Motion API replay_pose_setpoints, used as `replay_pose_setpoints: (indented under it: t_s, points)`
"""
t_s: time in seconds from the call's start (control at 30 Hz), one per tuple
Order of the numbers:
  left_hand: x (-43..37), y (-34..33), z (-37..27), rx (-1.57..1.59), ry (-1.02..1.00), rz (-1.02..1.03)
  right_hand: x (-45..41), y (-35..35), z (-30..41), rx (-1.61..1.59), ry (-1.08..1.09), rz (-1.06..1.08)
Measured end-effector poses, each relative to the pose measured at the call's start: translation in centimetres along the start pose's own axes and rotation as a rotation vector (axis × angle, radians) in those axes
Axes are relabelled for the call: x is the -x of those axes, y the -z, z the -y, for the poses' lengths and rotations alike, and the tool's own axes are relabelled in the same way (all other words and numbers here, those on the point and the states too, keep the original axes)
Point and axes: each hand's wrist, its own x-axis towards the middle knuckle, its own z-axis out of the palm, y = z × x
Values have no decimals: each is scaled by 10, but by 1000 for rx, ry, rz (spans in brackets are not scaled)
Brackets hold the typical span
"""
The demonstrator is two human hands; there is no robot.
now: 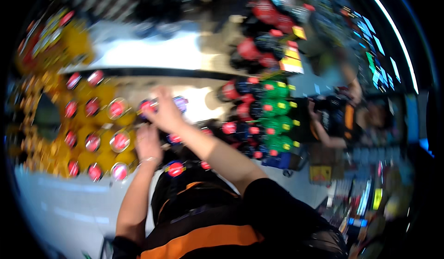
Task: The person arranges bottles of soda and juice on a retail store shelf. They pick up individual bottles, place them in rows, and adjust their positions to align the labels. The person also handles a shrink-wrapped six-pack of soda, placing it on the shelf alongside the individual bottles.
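Red-capped bottles stand in rows before me, seen from above and blurred. My right hand (165,111) reaches over a red-capped bottle (147,107), its fingers at the cap; whether they grip it is unclear. A bottle with a purplish top (180,103) stands just right of that hand. Lower and slightly left, my left hand (149,144) lies beside the yellow-orange bottles (104,127), touching or close to a dark bottle; its fingertips are partly hidden. Nearer my body stands another dark bottle with a red cap (175,168).
Dark bottles with red labels (242,110) and green bottles (277,115) stand to the right. A black shelf edge (156,72) runs behind my hands. More dark bottles (260,47) are at the upper right. Another person (329,120) is farther right.
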Motion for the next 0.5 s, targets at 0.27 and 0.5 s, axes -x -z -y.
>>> replay_pose_setpoints:
  t_s: [0.27, 0.5]
  points:
    - [8, 19, -13, 46, 70, 120, 140, 258, -67, -367, -410, -470]
    - [16, 56, -115, 348, -135, -59, 280, 490, -201, 362, -645, -1247]
